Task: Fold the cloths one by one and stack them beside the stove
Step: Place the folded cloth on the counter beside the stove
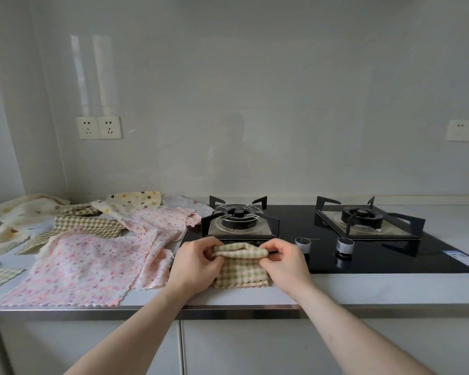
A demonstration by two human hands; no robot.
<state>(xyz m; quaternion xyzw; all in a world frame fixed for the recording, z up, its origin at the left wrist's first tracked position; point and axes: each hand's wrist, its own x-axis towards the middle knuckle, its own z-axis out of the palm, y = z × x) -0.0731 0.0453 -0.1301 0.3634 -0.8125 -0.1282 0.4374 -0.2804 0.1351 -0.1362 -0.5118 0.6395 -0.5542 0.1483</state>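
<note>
Both hands, left hand (198, 262) and right hand (283, 259), pinch the checked cloth (240, 272) along its folded top edge. It looks soft and limp, so below the pinch it droops; the corners seem the best hold.

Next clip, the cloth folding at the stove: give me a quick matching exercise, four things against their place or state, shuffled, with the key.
Things:
1. green checked cloth
2. pink floral cloth
3. polka-dot cloth
4. left burner

Places or states:
A. spread flat at the counter's front edge
B. at the back, near the wall
C. unlit, nothing on it
D. pinched by left hand and right hand

Pairs: 1-D, 2-A, 3-B, 4-C
</note>
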